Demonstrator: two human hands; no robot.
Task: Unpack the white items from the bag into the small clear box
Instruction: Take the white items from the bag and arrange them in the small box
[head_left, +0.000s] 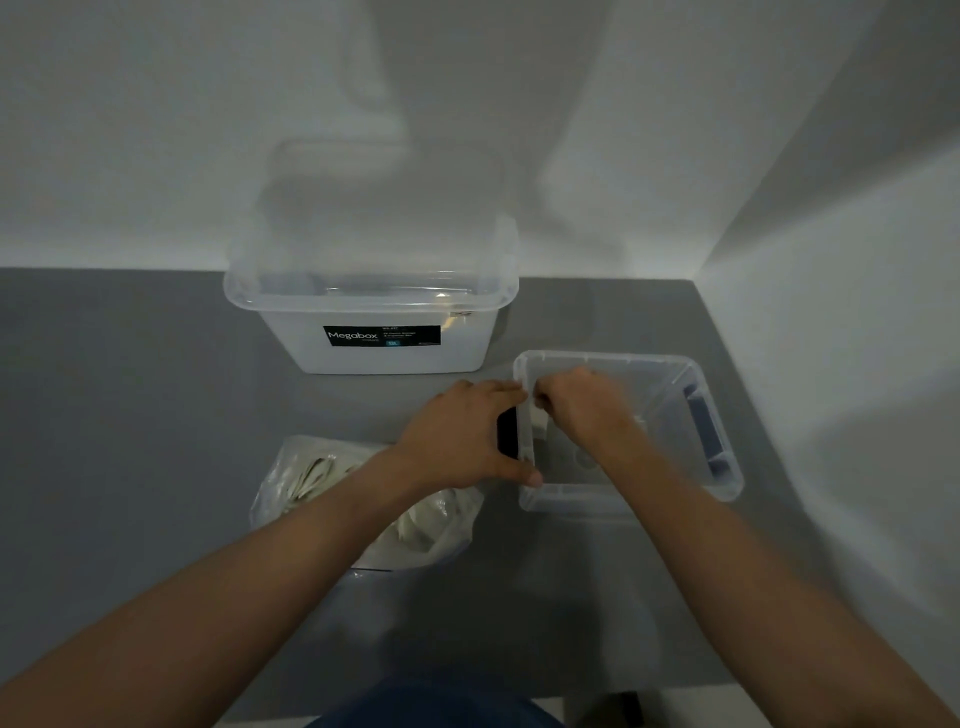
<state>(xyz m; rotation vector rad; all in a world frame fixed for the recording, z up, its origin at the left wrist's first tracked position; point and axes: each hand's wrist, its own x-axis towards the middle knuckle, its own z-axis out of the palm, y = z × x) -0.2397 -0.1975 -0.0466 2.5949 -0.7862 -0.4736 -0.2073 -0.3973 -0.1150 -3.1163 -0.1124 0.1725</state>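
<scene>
The small clear box (727, 483) sits on the grey table, right of centre. My left hand (462, 436) holds its left wall, thumb at the near corner and fingers at the far end of the rim. My right hand (576, 405) reaches down inside the box against that left wall, fingers curled onto a white item (541, 426) that is mostly hidden under the hand. A clear plastic bag (311, 478) with more white cloth-like items (421, 525) lies left of the box, partly under my left forearm.
A large clear Megabox tub (374, 312) with a lid stands at the back by the wall. White walls close the table (130, 415) at the back and on the right. The table's front edge runs just before my body.
</scene>
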